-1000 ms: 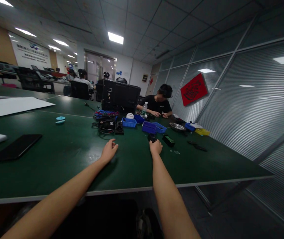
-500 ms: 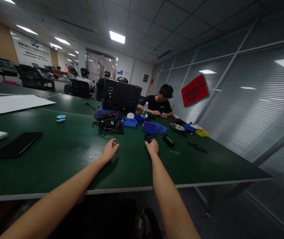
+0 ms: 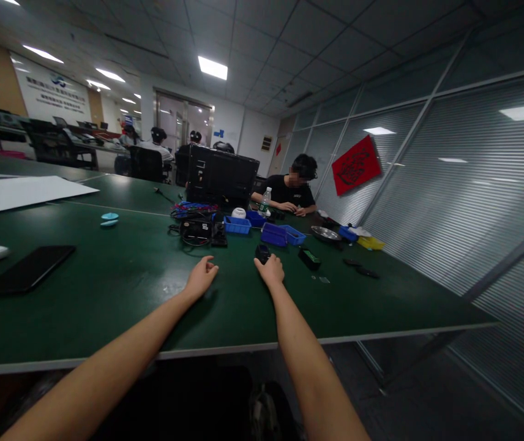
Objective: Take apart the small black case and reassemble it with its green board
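My right hand (image 3: 272,270) is closed around a small black boxy device (image 3: 262,252), gripped just above the green table (image 3: 239,312). Its exact kind is too small to make out. My left hand (image 3: 202,277) rests at the table with thumb and fingers apart and nothing between them. To the right of my right hand sits a black box with a green top (image 3: 309,258). A small clear piece (image 3: 324,280) lies near it. Beyond my hands are a dark blue bin (image 3: 273,234), a lighter blue tray (image 3: 237,225) and a black adapter with cables (image 3: 196,231).
A monitor (image 3: 222,177) stands at the back, with a baseball (image 3: 239,212) and a water bottle (image 3: 266,199) near it. Across the table sits a person (image 3: 293,193). A metal dish (image 3: 326,233) is at right; a black tablet-like slab (image 3: 27,269) lies at left.
My right hand has moved slightly left with the black device, which now shows more to the left of the fingers. My left hand stays in about the same place.
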